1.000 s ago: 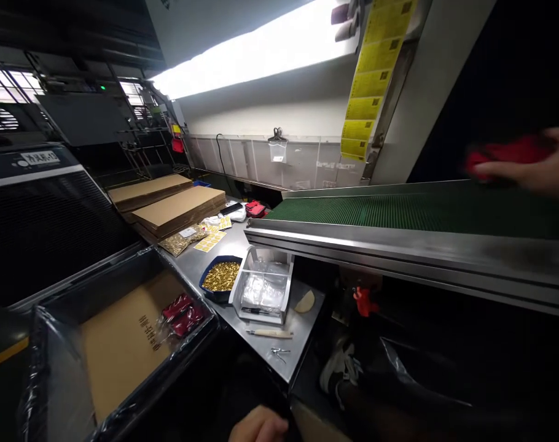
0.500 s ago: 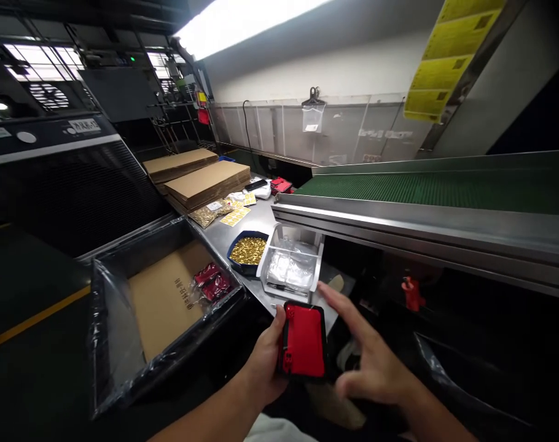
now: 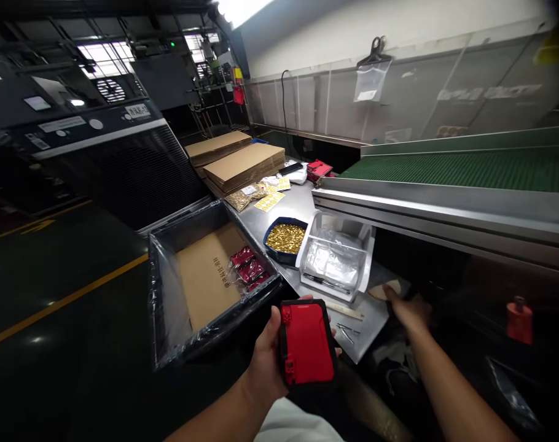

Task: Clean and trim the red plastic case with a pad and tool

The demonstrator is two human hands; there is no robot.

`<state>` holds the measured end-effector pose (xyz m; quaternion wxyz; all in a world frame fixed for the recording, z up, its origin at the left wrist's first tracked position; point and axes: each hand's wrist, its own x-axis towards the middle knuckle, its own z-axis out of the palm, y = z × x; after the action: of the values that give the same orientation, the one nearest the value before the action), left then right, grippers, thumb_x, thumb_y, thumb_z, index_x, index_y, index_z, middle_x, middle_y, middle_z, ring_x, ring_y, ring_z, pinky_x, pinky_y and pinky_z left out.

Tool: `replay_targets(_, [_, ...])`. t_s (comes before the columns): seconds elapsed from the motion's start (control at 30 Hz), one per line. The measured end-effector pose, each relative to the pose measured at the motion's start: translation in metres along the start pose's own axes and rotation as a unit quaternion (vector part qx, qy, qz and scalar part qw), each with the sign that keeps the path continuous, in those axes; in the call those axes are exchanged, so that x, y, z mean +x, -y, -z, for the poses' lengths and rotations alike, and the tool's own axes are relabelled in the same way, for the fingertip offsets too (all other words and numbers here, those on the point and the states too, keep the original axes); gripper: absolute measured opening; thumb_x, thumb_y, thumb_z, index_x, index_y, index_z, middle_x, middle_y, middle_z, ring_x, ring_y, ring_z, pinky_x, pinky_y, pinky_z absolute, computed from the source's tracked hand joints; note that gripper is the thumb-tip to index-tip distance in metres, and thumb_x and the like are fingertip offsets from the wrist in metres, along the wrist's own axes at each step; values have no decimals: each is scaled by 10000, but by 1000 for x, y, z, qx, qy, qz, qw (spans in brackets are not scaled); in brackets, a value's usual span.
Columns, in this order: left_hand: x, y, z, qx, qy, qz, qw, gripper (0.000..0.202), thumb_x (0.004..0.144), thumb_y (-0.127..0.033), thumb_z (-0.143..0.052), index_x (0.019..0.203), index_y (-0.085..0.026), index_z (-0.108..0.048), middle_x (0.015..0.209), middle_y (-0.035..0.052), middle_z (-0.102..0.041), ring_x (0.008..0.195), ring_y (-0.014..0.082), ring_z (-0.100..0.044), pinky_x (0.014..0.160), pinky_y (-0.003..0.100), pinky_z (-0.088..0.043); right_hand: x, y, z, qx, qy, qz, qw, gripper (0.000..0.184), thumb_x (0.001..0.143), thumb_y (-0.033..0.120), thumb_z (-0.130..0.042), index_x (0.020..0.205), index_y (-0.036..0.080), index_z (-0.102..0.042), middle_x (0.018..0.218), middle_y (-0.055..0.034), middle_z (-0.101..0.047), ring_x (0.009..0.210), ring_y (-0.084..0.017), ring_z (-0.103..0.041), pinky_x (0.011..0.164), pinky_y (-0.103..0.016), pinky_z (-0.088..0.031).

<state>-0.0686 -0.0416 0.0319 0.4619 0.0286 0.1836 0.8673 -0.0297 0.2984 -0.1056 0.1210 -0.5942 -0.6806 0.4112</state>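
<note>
Head view, left hand (image 3: 266,361) holding red case (image 3: 311,344), right hand (image 3: 412,312), grip unclear, lettered cardboard (image 3: 203,279)

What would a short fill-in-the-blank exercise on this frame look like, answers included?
The left hand holds a case with black edges and a ____ face.
As pictured, the blue bowl stands to the ____ of the white bin.
The bowl holds many small ____-coloured pieces.

Missing words: red; left; gold.
</note>
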Motion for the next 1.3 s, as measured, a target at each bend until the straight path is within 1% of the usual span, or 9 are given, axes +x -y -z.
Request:
replay_targets(0.1, [-2,-4,7,27,-21,-11,999,636,961,-618,-501,1415,-172,-509,1316,233,-564,1181,351,-590,1072,578,-416,-14,-17,13,43,28,-12,999,710,596,605,-680,1032,46,-646,1055,-225,-629,1118,-379,-588,1026,-508,-470])
replay_targets(0.17, [-2,-3,11,45,-62,-15,997,617,941,-608,-554,1386,-181,-543,1291,212,-594,1147,341,-616,1032,540,-473,-39,-26,23,92,24,-15,995,761,607,710,-624,1025,75,-621,967,-183,-651,893,-287,-646,771,-394,-533])
replay_targets(0.23, [2,1,11,66,-112,-11,991,624,893,-604,-633,1352,-185,-576,1259,192,-620,1098,337,-638,963,498,-530,-76,-27,33,150,41,-8,988,864,616,815,-559,1102,101,-561,982,-157,-651,728,-201,-639,543,-262,-455])
replay_targets(0.33, [10,10,7,97,-161,29,982,711,811,-621,-723,1338,-166,-582,1222,191,-637,1017,339,-657,865,462,-571,-143,-10,52,212,94,29,972,805,588,745,-706,1085,147,-500,883,-77,-646,670,-151,-640,510,-198,-472])
replay_targets(0.43, [18,21,0,122,-161,70,977,777,796,-630,-731,1377,-151,-538,1144,183,-658,916,315,-665,757,394,-574,-201,19,72,235,153,205,938,549,684,462,-785,1045,150,-514,902,-44,-644,681,-86,-642,564,-145,-529])
replay_targets(0.53, [21,29,-5,156,-136,70,976,739,851,-611,-685,1405,-157,-506,1040,141,-668,869,241,-639,755,304,-526,-233,40,82,187,164,426,870,270,786,243,-710,1036,197,-621,963,-11,-642,853,-18,-648,735,-74,-552])
replay_targets(0.63, [18,31,-8,203,-118,39,971,669,900,-587,-640,1404,-165,-515,1055,119,-658,900,202,-606,819,264,-476,-241,48,82,167,170,513,825,170,811,162,-657,977,194,-639,933,5,-634,876,-4,-618,776,-101,-540])
replay_targets(1.17, [4,24,1,285,-103,3,953,669,892,-608,-616,1368,-145,-531,1132,163,-647,963,274,-615,835,334,-491,-248,47,73,133,157,508,836,137,814,125,-631,942,171,-648,853,0,-624,783,0,-579,702,-119,-481])
replay_targets(1.3, [1,22,2,294,-113,9,949,674,887,-597,-629,1375,-143,-525,1072,152,-662,873,233,-618,755,290,-494,-252,46,70,147,165,512,830,124,812,131,-627,927,174,-643,834,-1,-614,778,-4,-575,698,-121,-481])
